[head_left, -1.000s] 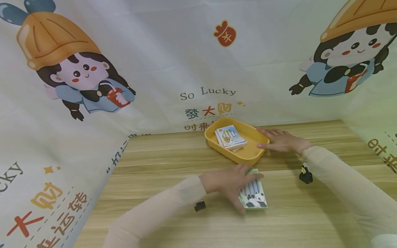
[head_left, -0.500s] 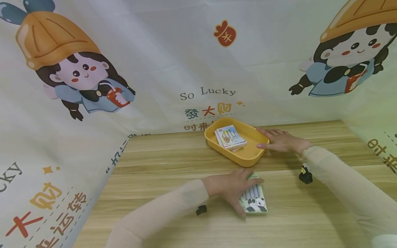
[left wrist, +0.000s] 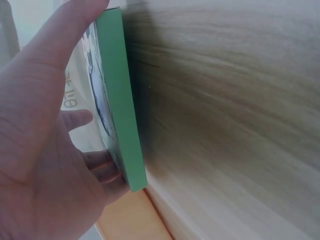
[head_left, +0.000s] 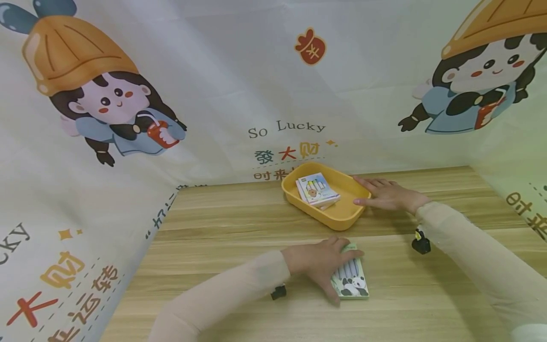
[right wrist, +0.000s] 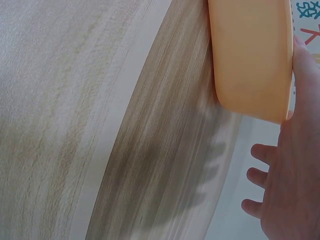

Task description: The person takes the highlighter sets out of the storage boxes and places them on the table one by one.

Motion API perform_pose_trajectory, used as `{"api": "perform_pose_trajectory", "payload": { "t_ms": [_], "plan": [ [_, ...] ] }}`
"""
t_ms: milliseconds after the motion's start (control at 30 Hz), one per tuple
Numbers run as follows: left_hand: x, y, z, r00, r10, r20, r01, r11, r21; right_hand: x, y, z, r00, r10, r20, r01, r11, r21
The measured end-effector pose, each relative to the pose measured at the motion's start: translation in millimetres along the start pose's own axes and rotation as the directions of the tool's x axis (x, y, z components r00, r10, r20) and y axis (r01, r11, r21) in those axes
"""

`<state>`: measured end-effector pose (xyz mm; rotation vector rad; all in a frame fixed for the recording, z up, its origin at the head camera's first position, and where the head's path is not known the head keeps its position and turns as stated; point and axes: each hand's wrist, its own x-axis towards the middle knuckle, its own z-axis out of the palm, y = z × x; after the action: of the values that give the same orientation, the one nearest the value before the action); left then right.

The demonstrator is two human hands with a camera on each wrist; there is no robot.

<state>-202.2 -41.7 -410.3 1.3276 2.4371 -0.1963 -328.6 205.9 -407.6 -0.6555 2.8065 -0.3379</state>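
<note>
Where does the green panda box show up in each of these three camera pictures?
Head view: panda box low centre, flat on the table under the left hand.
Left wrist view: box at left, seen edge-on, held by the fingers.
Right wrist view: not in it.
Shared landmark: the yellow tray.
</note>
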Motion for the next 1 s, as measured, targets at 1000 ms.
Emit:
{"api": "perform_pose_trajectory", "payload": {
  "t_ms": [1000],
  "plan": [
    [1.3,-3.6,11.2,1.000,0.022,-0.013,-0.022,1.000,0.001,0,1,1,1.000,0.002,0.002,-0.002,1.000,0.002]
  ]
}}
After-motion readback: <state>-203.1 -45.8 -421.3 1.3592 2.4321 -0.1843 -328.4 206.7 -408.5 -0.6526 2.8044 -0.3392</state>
